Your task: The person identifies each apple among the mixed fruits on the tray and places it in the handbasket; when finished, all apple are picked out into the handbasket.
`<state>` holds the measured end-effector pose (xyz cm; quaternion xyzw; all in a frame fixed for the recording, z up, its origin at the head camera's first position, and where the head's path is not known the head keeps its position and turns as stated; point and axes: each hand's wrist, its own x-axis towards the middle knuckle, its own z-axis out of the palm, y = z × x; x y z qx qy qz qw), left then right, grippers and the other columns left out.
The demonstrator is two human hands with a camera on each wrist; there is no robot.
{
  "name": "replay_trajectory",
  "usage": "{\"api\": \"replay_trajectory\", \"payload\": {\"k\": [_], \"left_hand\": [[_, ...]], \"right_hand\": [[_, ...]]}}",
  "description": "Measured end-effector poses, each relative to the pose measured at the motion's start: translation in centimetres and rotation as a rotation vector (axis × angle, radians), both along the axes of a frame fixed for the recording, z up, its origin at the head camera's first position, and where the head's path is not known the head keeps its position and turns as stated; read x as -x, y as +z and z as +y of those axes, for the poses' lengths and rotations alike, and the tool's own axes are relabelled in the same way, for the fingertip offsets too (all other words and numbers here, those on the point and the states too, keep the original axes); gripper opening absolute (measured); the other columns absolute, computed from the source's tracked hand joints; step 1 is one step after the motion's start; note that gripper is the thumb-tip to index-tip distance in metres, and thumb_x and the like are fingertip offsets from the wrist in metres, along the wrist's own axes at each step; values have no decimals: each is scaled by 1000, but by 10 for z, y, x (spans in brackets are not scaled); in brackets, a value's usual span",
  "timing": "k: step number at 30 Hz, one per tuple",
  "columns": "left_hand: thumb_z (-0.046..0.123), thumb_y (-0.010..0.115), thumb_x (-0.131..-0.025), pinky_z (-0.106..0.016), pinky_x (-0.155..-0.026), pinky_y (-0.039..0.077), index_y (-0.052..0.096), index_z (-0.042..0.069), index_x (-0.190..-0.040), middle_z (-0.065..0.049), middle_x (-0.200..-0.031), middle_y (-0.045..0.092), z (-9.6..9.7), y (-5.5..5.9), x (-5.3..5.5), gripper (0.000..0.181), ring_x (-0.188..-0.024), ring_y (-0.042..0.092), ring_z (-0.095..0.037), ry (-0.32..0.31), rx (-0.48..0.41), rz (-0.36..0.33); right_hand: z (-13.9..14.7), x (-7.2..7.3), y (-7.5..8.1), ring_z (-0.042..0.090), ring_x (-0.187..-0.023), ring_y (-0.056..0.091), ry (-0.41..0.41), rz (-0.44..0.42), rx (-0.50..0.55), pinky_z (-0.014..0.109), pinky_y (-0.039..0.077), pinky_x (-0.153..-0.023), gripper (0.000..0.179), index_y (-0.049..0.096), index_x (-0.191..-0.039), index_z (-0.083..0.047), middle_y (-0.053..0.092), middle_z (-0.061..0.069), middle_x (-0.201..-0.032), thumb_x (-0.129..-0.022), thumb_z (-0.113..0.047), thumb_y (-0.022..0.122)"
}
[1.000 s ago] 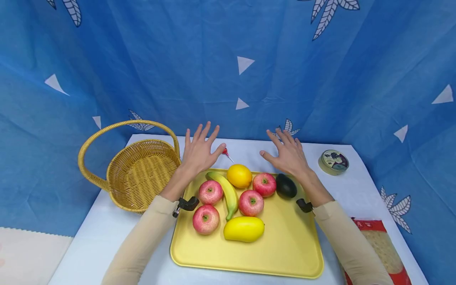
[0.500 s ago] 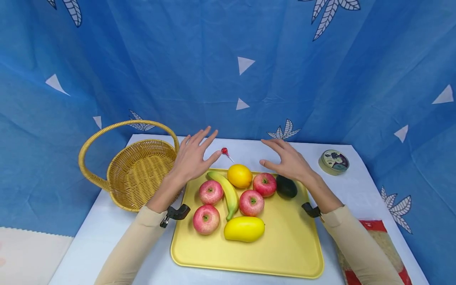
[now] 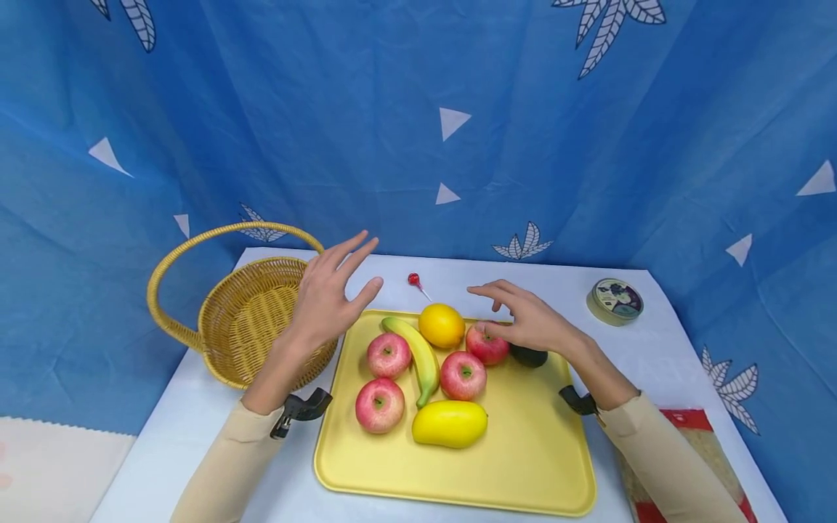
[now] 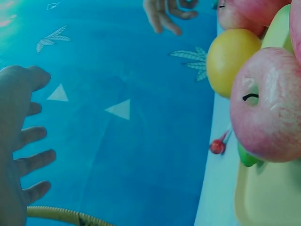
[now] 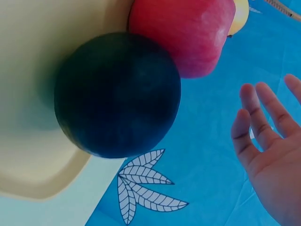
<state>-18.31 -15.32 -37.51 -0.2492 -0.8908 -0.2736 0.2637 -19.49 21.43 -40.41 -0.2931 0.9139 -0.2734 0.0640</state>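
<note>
My left hand (image 3: pixel 330 294) is raised beside the wicker basket (image 3: pixel 216 330), its fingers spread and holding nothing. Over the back right of the yellow tray (image 3: pixel 523 465) hovers my right hand (image 3: pixel 532 319), fingers slightly bent, with nothing in them. In the head view it overlaps a red apple (image 3: pixel 487 347) and a dark avocado (image 3: pixel 528 357); the right wrist view shows the avocado (image 5: pixel 117 94) in full. Also on the tray lie a lemon (image 3: pixel 441 325), a banana (image 3: pixel 418 356), a mango (image 3: pixel 450 423) and several more apples (image 3: pixel 380 405).
A red lollipop (image 3: pixel 415 280) lies behind the tray on the white table. At the back right stands a round tin (image 3: pixel 615 301). A red-and-beige packet (image 3: pixel 706 457) is partly under the right sleeve. Blue curtain (image 3: pixel 366 131) closes off the back and sides.
My left hand has drawn left, toward the basket. My right hand has come down and nearer, over the apple and avocado, with its fingers bending more. The fruit has stayed put.
</note>
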Motion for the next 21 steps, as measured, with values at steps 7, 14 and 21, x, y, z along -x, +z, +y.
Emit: {"api": "replay_trajectory", "payload": {"k": [7,14,21], "left_hand": [[32,69,-94,-58,-107,37,53,21,-148,-2,-153,49,-17,10,-8,58,-134,51,-29,-15,-84,94],[29,65,-94,-53,-94,42,58,15,-143,-4,-147,55,-39,22,-13,52,-125,55,-32,-2,-164,213],[39,60,-99,-41,-101,43,69,6,-128,-11,-132,66,-56,35,-16,44,-117,61,-34,11,-277,362]], "right_hand": [[-5,-7,-3,20,-94,59,58,-22,-14,31,53,-71,63,52,-146,-35,58,-7,-130,-89,-57,69],[-9,-17,-5,15,-104,62,93,-52,-45,42,55,-92,64,54,-145,-30,59,-4,-131,-89,-59,68],[-10,-19,-4,17,-111,58,110,-63,-37,45,51,-99,65,56,-144,-27,61,-4,-131,-89,-59,68]]}}
